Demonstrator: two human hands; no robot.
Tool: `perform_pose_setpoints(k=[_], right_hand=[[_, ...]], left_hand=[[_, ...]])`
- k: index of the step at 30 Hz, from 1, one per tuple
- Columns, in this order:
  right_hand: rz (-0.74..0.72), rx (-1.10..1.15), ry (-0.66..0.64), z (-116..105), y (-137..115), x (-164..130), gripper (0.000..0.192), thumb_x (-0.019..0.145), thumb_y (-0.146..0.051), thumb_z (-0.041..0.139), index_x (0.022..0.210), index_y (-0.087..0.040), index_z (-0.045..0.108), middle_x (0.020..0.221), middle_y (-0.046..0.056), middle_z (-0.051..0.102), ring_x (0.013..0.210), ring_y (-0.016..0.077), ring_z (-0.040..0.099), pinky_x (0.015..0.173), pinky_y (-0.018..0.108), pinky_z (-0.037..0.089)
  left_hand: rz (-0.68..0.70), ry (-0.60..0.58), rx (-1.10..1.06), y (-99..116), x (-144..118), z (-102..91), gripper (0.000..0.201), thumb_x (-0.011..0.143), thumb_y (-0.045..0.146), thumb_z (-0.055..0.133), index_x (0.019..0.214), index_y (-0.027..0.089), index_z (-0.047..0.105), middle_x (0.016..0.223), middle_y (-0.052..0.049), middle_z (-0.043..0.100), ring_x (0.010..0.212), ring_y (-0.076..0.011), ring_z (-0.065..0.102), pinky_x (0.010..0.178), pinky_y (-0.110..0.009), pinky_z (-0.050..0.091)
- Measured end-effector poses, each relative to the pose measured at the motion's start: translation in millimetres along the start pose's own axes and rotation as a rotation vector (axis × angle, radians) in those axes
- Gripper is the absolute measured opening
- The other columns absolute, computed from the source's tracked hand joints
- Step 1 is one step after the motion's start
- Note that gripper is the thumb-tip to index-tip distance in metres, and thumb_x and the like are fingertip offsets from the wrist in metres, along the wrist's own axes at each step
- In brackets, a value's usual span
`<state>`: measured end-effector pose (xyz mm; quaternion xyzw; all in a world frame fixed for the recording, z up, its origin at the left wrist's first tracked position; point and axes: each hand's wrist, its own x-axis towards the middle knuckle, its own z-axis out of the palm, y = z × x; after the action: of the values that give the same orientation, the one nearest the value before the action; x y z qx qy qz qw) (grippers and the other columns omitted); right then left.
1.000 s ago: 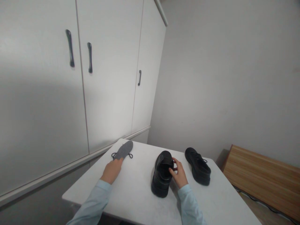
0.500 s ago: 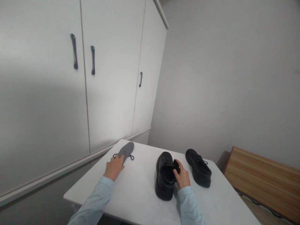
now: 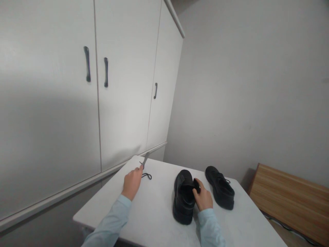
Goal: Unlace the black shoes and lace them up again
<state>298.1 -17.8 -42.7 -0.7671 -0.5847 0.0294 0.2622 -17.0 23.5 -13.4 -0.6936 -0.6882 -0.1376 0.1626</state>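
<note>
My left hand (image 3: 132, 182) grips the near end of a grey insole (image 3: 145, 159) and holds it tilted on edge above the far left part of the white table (image 3: 154, 212). A dark shoelace (image 3: 146, 176) lies on the table just beside that hand. My right hand (image 3: 203, 198) grips the right side of the collar of a black shoe (image 3: 183, 197), which stands on the table with its opening facing up. A second black shoe (image 3: 220, 187) with laces stands to the right of it, apart from both hands.
A tall white cupboard (image 3: 102, 89) with dark handles stands close behind the table on the left. A plain grey wall is behind. A wooden bench or board (image 3: 293, 195) sits low at the right, past the table's edge.
My left hand has lifted the insole off the table and turned it on edge; the lace stays on the table. My right hand has closed on the near shoe's collar.
</note>
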Motion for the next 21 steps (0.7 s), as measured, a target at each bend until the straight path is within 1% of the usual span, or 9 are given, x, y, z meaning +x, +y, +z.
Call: perform_pose_setpoints(k=[2, 4, 7, 11, 14, 18, 21], right_hand=[[0.007, -0.017, -0.001, -2, -1, 0, 0.047, 0.082, -0.03, 0.043, 0.129, -0.028, 0.046, 0.089, 0.004, 0.07, 0.083, 0.0215, 0.066, 0.071, 0.029, 0.046], [0.01, -0.025, 0.005, -3, -1, -1, 0.047, 0.082, -0.031, 0.043, 0.129, -0.028, 0.046, 0.09, 0.004, 0.07, 0.083, 0.0216, 0.066, 0.072, 0.029, 0.046], [0.02, -0.027, 0.004, -4, 1, -1, 0.047, 0.082, -0.031, 0.043, 0.13, -0.028, 0.045, 0.089, 0.005, 0.07, 0.083, 0.0218, 0.066, 0.073, 0.03, 0.047], [0.021, -0.026, 0.019, -6, 3, -1, 0.047, 0.083, -0.03, 0.041, 0.129, -0.027, 0.045, 0.084, 0.004, 0.07, 0.082, 0.0213, 0.066, 0.074, 0.03, 0.047], [0.019, -0.028, 0.027, -6, 4, -1, 0.046, 0.083, -0.031, 0.04, 0.129, -0.028, 0.045, 0.083, 0.004, 0.069, 0.082, 0.0219, 0.066, 0.073, 0.031, 0.047], [0.052, -0.054, 0.036, -5, 5, -1, 0.046, 0.082, -0.03, 0.041, 0.127, -0.03, 0.047, 0.081, 0.004, 0.069, 0.08, 0.023, 0.066, 0.071, 0.032, 0.047], [0.032, -0.054, 0.046, -5, 5, -1, 0.046, 0.082, -0.031, 0.042, 0.127, -0.03, 0.047, 0.082, 0.004, 0.069, 0.08, 0.0227, 0.066, 0.07, 0.031, 0.047]], left_hand=[[0.027, 0.077, -0.029, 11, -3, -14.0, 0.035, 0.088, 0.009, 0.036, 0.119, 0.018, 0.051, 0.087, -0.01, 0.063, 0.08, -0.022, 0.063, 0.059, -0.028, 0.049], [0.077, 0.118, -0.053, 26, -9, -23.4, 0.037, 0.087, 0.01, 0.041, 0.122, 0.019, 0.049, 0.089, -0.01, 0.063, 0.083, -0.0215, 0.062, 0.061, -0.027, 0.049], [0.174, 0.106, -0.082, 53, -24, -26.8, 0.038, 0.085, 0.01, 0.046, 0.121, 0.019, 0.051, 0.091, -0.009, 0.064, 0.083, -0.0213, 0.061, 0.061, -0.027, 0.05], [0.294, 0.023, -0.107, 88, -47, -18.2, 0.034, 0.084, 0.008, 0.048, 0.116, 0.017, 0.055, 0.091, -0.009, 0.064, 0.084, -0.0223, 0.061, 0.064, -0.03, 0.052], [0.345, -0.055, -0.142, 107, -63, -10.2, 0.031, 0.084, 0.008, 0.047, 0.112, 0.016, 0.058, 0.089, -0.01, 0.064, 0.084, -0.0235, 0.062, 0.063, -0.033, 0.053], [0.383, -0.131, -0.18, 122, -76, -1.4, 0.026, 0.084, 0.007, 0.048, 0.104, 0.015, 0.062, 0.091, -0.01, 0.064, 0.087, -0.0245, 0.061, 0.064, -0.035, 0.053], [0.415, -0.164, -0.196, 126, -80, 5.2, 0.022, 0.084, 0.008, 0.048, 0.1, 0.013, 0.063, 0.091, -0.011, 0.064, 0.089, -0.0258, 0.06, 0.067, -0.037, 0.053]])
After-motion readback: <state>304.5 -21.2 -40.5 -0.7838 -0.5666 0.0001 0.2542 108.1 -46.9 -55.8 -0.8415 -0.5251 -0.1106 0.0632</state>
